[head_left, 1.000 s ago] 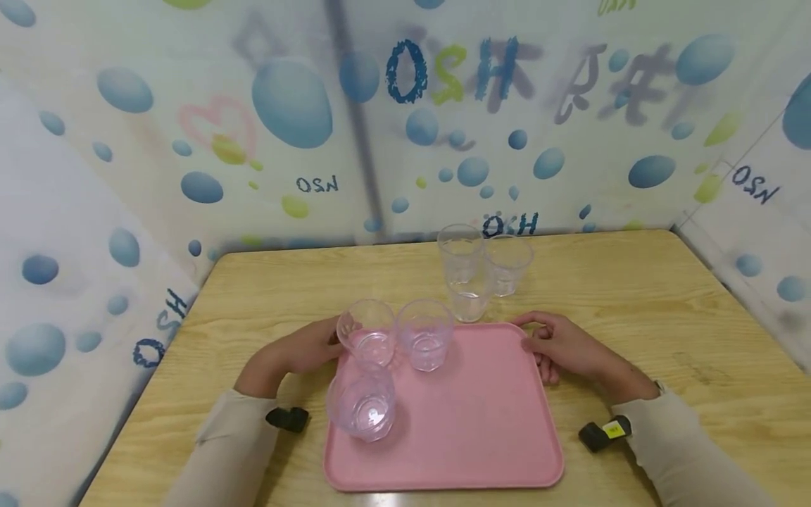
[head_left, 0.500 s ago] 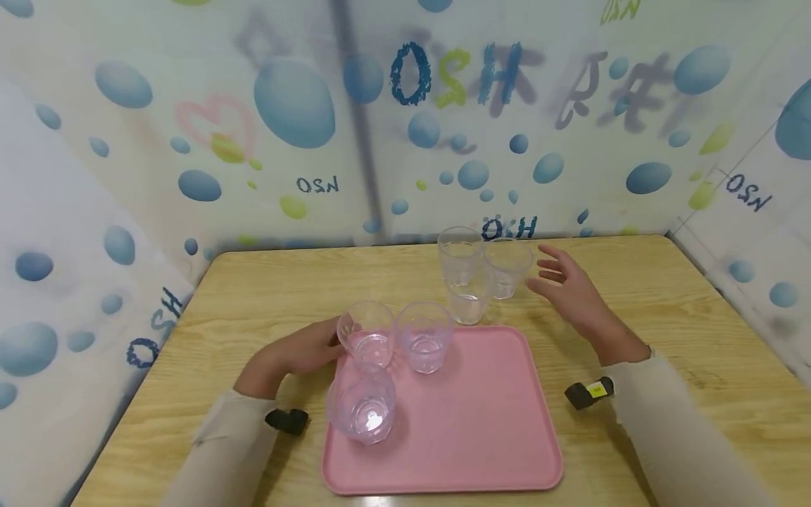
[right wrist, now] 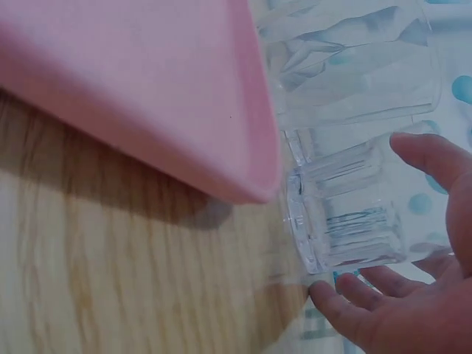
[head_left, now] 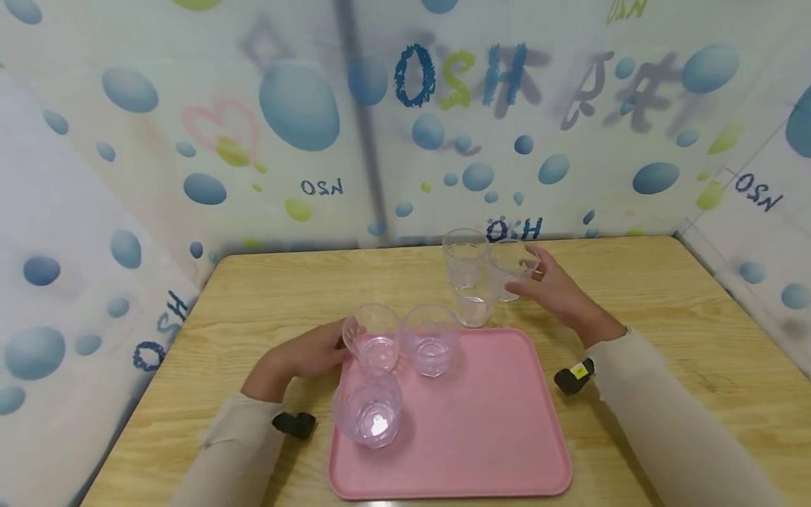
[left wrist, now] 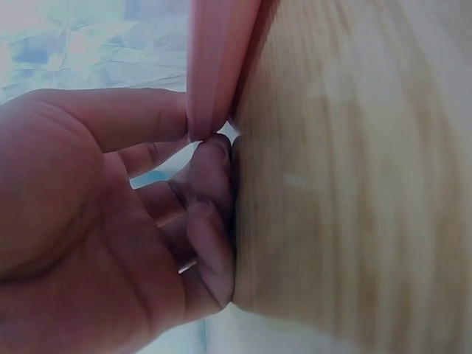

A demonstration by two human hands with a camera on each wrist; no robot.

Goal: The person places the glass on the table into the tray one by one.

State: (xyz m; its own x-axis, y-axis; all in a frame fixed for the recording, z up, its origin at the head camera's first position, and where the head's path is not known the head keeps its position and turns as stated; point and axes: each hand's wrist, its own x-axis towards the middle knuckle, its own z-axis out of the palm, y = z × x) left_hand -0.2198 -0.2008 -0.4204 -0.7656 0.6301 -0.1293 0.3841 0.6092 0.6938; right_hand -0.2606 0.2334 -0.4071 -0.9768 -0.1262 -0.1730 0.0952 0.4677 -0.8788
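A pink tray (head_left: 475, 422) lies on the wooden table, with three clear plastic cups on its left part: one at the back left corner (head_left: 374, 345), one beside it (head_left: 432, 345) and one nearer (head_left: 370, 412). My left hand (head_left: 313, 350) holds the tray's left edge near the back corner; in the left wrist view the thumb lies against the tray wall (left wrist: 214, 66) and curled fingers are under it. Behind the tray, my right hand (head_left: 551, 285) reaches around a clear cup (right wrist: 354, 214), its thumb on one side and spread fingers on the other, with gaps still showing.
Two more clear cups, a rear one (head_left: 465, 257) and a nearer one (head_left: 474, 306), stand close to the left of the right hand's cup, just behind the tray. A patterned wall covering (head_left: 393, 141) rises at the table's (head_left: 285, 282) back edge.
My right hand has left the tray's back right corner, moved back and then left, and come around the rear right cup. The left hand stays at the tray's edge.
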